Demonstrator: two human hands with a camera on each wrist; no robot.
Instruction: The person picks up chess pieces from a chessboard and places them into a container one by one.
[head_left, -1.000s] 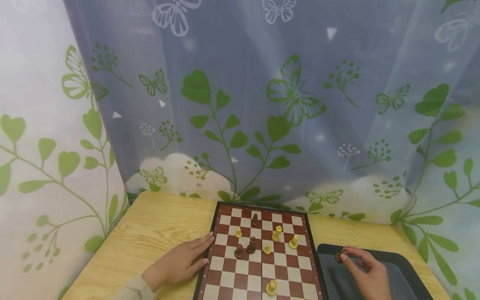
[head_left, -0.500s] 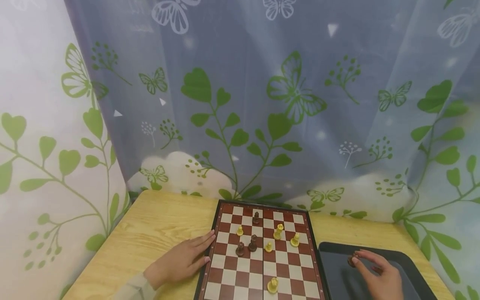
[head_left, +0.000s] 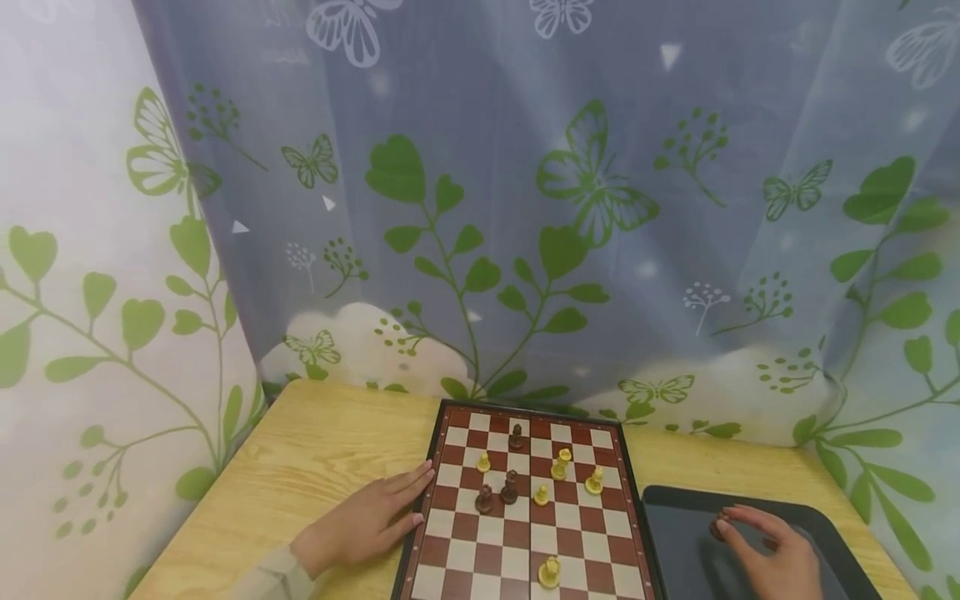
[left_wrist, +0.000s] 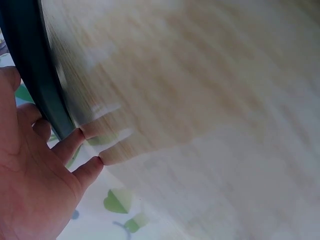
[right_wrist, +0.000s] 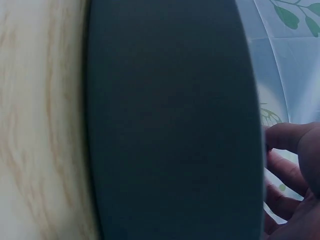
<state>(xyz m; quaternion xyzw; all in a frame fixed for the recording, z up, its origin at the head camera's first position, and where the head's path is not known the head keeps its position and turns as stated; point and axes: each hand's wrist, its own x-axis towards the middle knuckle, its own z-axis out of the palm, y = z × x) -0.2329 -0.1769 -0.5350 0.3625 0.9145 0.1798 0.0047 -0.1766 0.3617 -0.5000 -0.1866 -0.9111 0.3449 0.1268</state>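
Observation:
In the head view a chessboard (head_left: pixel 480 537) with red-brown and white squares lies on the wooden table. My left hand (head_left: pixel 367 517) rests at its left edge with fingers extended, fingertips touching the frame; the left wrist view shows the same hand (left_wrist: pixel 45 175) beside the board's dark side. Over the dark tray (head_left: pixel 678 558) on the right, my right hand (head_left: pixel 780 550) pinches a dark brown chess piece (head_left: pixel 717 527) between thumb and fingers; its exact kind is hidden by them. In the right wrist view the tray's wall covers part of the right hand (right_wrist: pixel 295 170).
Brown pieces, including one at the far side (head_left: pixel 516 437) and a pair (head_left: pixel 509 487) near the middle, stand on the board. Several yellow pieces, such as the near one (head_left: pixel 549 572), stand there too. A patterned curtain (head_left: pixel 480 208) hangs behind the table (head_left: pixel 322 442).
My right hand has moved right and slightly nearer over the tray, carrying the brown chess piece away from the board. My left hand has stayed at the board's edge.

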